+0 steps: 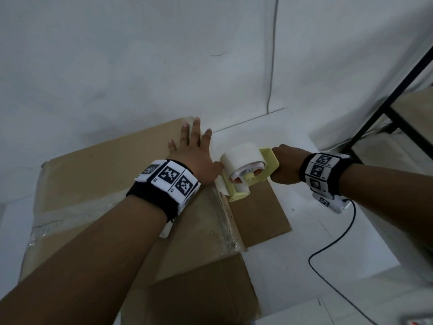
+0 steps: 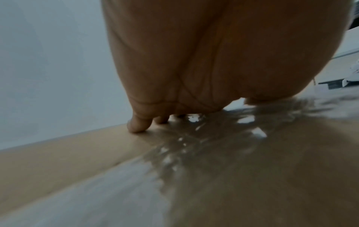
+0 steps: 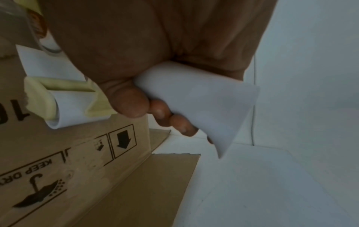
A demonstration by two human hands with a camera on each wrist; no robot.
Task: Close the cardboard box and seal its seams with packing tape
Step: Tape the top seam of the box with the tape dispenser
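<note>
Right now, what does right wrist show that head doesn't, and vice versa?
Right wrist only: fingers curled round the dispenser's white handle, plus the box side's printed arrow and KEEP DRY umbrella marks.

Head only: left hand pressed flat on the box top, the tape roll, glossy tape strips already on the top, and a black cable.

Both: right hand gripping the yellow tape dispenser at the cardboard box's edge, and an unfolded flap lying beside it.
</note>
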